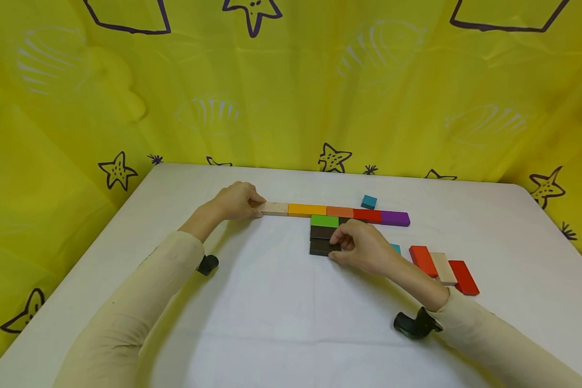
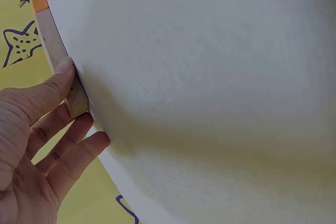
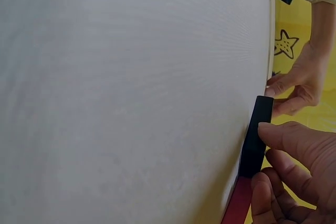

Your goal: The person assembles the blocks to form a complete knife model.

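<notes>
Small teal block (image 1: 368,202) on white table (image 1: 271,323), yellow starfish curtain (image 1: 291,97) behind.

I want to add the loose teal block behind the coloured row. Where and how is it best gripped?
Pinch the teal block by two opposite side faces, coming straight down from above. It lies flat and alone on the white table, just behind the red block, so its sides look free. The right hand is nearer.
</notes>
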The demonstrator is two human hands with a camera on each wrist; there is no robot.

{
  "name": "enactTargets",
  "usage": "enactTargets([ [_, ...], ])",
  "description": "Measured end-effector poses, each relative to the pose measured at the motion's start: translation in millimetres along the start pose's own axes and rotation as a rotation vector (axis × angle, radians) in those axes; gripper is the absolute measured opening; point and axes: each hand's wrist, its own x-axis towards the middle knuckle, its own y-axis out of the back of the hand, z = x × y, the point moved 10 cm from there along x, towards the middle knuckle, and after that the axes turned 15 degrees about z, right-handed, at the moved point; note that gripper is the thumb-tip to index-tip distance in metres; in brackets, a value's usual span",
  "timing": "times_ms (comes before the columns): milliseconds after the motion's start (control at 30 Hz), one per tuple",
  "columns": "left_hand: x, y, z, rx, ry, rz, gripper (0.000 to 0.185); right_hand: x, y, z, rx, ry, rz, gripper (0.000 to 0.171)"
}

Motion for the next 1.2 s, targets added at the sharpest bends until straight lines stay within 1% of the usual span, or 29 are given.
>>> enactTargets([
  [233, 3.4, -3.5, 2.3, 0.01, -0.017, -0.017, 0.038, 0.1, 1.6, 1.8, 0.003, 0.008, 0.006, 0.02],
  [333, 5.1, -4.6, 3.3, 0.014, -0.012, -0.03, 0.037, -0.8, 3.9, 2.3, 0.002, 0.003, 0.011, 0.021],
  [433, 6.9, -4.8, 6.1, -0.002, -0.02, -0.058, 0.032, -2.3, 8.6, 2.3, -0.002, -0.014, 0.018, 0.022],
  [467, 7.3, -4.6, 6.5, -0.009, -0.015, -0.07, 0.033, -3.1, 10.8, 2.2, 0.0, -0.019, 0.019, 0.023],
  [533, 8.0, -3.8, 7.0, -0.027, -0.006, -0.095, 0.04, -5.1, 16.2, 2.5, 0.006, -0.028, 0.025, 0.023],
  [600, 7.7, -2.4, 6.6, -0.047, 0.018, -0.123, 0.051, -7.8, 22.5, 3.1, 0.019, -0.03, 0.029, 0.023],
  [700, 6.8, 1.7, 5.3, -0.041, 0.054, -0.138, 0.072, -13.0, 32.5, 5.2, 0.036, -0.018, 0.037, 0.023],
  [767, 5.8, 6.4, 8.9, -0.02, 0.043, -0.132, 0.074, -17.2, 39.3, 7.3, 0.037, -0.005, 0.042, 0.023],
  [800, 5.2, 9.5, 12.3, -0.01, 0.033, -0.123, 0.073, -19.3, 42.8, 9.2, 0.037, -0.004, 0.044, 0.022],
  [867, 4.5, 15.9, 23.9, 0.009, -0.009, -0.09, 0.066, -24.0, 49.8, 14.8, 0.023, -0.014, 0.05, 0.023],
  [1000, 1.1, 22.7, 55.3, -0.016, -0.075, -0.018, 0.051, -33.6, 64.7, 27.7, 0.007, -0.054, 0.069, 0.024],
  [1100, -3.2, 19.2, 80.2, -0.041, -0.123, 0.012, 0.046, -41.4, 75.5, 35.6, 0.006, -0.074, 0.085, 0.026],
  [1200, -8.2, 11.3, 103.0, -0.07, -0.183, 0.024, 0.042, -48.4, 83.5, 44.8, 0.007, -0.113, 0.09, 0.029],
])
